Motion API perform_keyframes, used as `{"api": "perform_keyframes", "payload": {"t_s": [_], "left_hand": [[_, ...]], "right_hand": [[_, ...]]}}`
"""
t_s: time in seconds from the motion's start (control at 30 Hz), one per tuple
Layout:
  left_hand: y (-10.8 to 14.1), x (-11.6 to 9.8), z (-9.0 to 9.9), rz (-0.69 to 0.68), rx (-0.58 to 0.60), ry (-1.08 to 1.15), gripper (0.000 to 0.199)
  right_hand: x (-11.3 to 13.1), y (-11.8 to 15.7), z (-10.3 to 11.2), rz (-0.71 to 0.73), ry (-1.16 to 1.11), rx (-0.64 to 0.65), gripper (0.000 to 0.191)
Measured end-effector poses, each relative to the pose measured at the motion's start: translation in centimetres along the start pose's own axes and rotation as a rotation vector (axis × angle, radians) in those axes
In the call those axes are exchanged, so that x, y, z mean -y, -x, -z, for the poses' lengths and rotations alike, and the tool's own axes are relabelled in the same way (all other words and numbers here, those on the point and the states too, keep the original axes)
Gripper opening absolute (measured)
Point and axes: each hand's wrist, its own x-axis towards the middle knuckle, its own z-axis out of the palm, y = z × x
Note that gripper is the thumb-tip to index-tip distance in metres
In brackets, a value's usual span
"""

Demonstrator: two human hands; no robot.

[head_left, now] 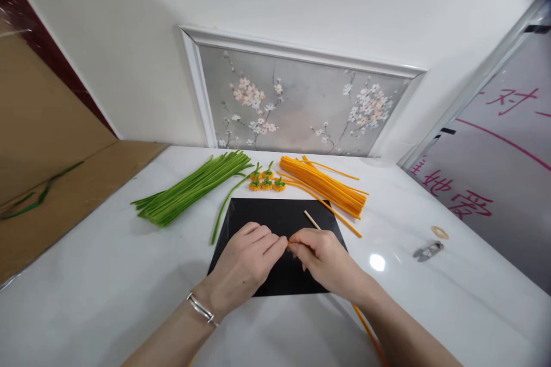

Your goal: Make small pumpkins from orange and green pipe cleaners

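Observation:
Over the black board (279, 212), my left hand (253, 255) and my right hand (321, 255) meet fingertip to fingertip. Both are closed in a pinch on an orange pipe cleaner (288, 244), and only a bit of it shows between the fingers. An orange length (365, 327) comes out under my right forearm; whether it is the same piece I cannot tell. A thin wooden stick (311, 219) lies on the board just beyond my right hand. Behind the board stand several small orange pumpkin shapes (267, 184) with green stems.
A bundle of green pipe cleaners (193, 189) lies at the left, with one loose green piece (224, 212) by the board. An orange bundle (322, 186) lies at the back right. Small metal snips (430, 251) and a ring (439, 232) rest on the white table (129, 275).

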Motion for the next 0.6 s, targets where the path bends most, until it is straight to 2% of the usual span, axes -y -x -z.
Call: {"api": "perform_keyframes", "payload": {"t_s": [0.1,0.23,0.3,0.37,0.43,0.5,0.6], "left_hand": [[-0.2,-0.3,0.0,0.009,0.029,-0.007,0.021],[-0.2,-0.7,-0.3,0.052,0.075,0.025,0.027],[-0.2,-0.7,-0.6,0.188,0.077,0.139,0.025],[-0.1,-0.6,-0.7,0.409,0.087,0.347,0.021],[-0.1,-0.5,-0.7,0.603,0.139,0.565,0.031],[-0.2,-0.3,-0.6,0.692,0.191,0.688,0.029],[-0.3,-0.4,-0.6,0.715,0.178,0.698,0.023]], "right_hand": [[0.0,0.3,-0.4,0.139,0.396,-0.087,0.023],[0.1,0.5,-0.7,0.163,0.608,-0.150,0.019],[0.1,0.5,-0.5,0.176,0.667,-0.186,0.018],[-0.1,0.4,-0.1,0.199,0.713,-0.194,0.020],[-0.5,0.2,0.4,0.211,0.729,-0.175,0.019],[-0.8,0.1,0.8,0.203,0.700,-0.155,0.013],[-1.2,-0.1,0.6,0.194,0.644,-0.127,0.014]]}}
